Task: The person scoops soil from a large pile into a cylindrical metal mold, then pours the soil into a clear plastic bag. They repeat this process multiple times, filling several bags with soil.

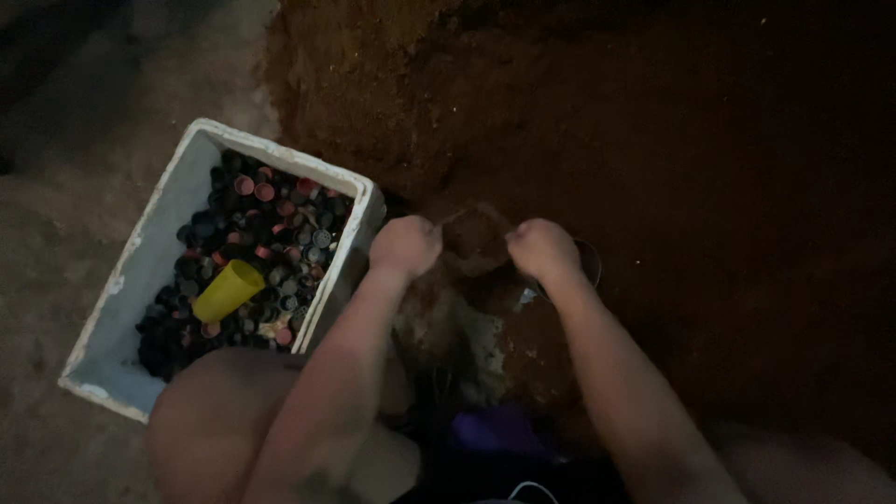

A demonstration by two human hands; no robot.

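Nearest the camera, a bare knee [210, 420] is bending beside both forearms. The left hand [405, 245] and right hand [544, 250] are gripping a small soil-filled pot [476, 241] between them; each grip is curling closed on its rim. The pot is sitting at twelve o'clock from the knees, over crumbly, reddish-brown soil [672, 168]. In my judgement, loose dirt could be spilling if the pot tilts. At ten o'clock, a rough white foam box [131, 271] is holding round dark and pink bottle caps [280, 233] and a smooth yellow cup [227, 290].
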